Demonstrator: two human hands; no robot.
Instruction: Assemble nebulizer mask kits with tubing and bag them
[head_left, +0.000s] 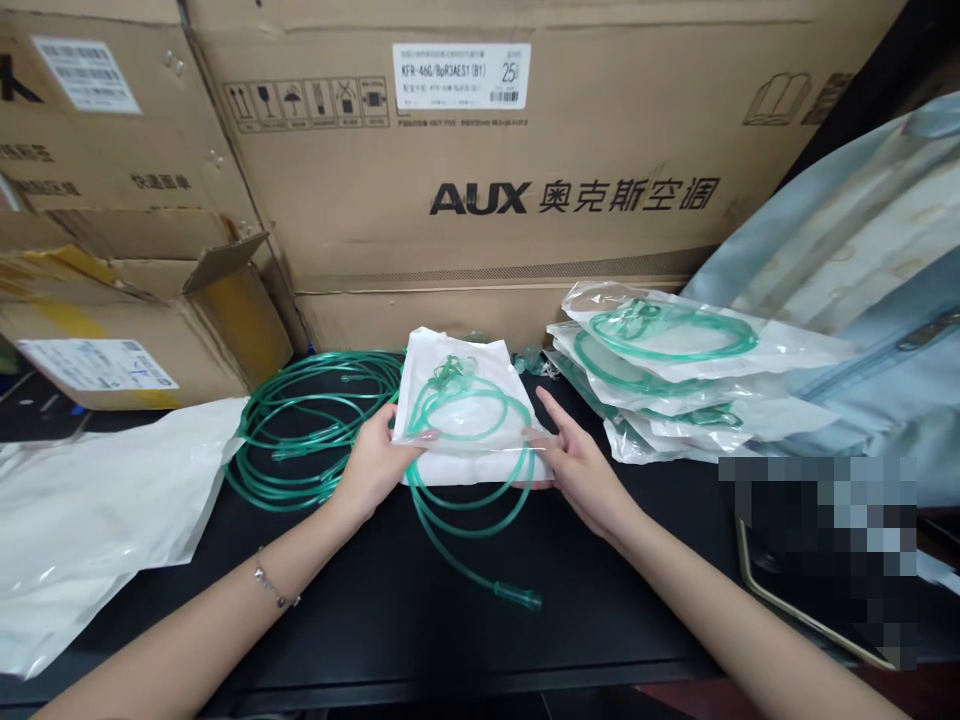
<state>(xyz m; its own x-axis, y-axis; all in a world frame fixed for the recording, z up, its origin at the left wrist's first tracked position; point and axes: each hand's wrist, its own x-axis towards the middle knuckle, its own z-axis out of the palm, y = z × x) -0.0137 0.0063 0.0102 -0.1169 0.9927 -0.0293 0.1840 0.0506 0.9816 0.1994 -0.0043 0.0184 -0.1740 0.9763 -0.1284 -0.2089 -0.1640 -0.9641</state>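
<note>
Between my hands lies a clear-fronted, white-backed pouch point(480, 362) with its open end toward me. Coiled green tubing point(465, 520) is partly inside it; the lower loops and a connector end hang out over the black table. My left hand point(380, 455) grips the pouch's left edge near the opening, thumb on top. At the right edge, my right hand point(581, 465) pinches the pouch and tubing with the thumb and some fingers, its index finger stretched out. Left of the pouch sits a pile of loose green tubing coils point(300, 430).
Several filled pouches point(667, 350) are stacked at the right. Flat white pouches point(105, 510) lie at the left, below an opened cardboard box point(135, 320). A large carton point(487, 150) stands behind. A phone-like device point(817, 610), partly pixelated, rests at the right on the black table point(360, 640).
</note>
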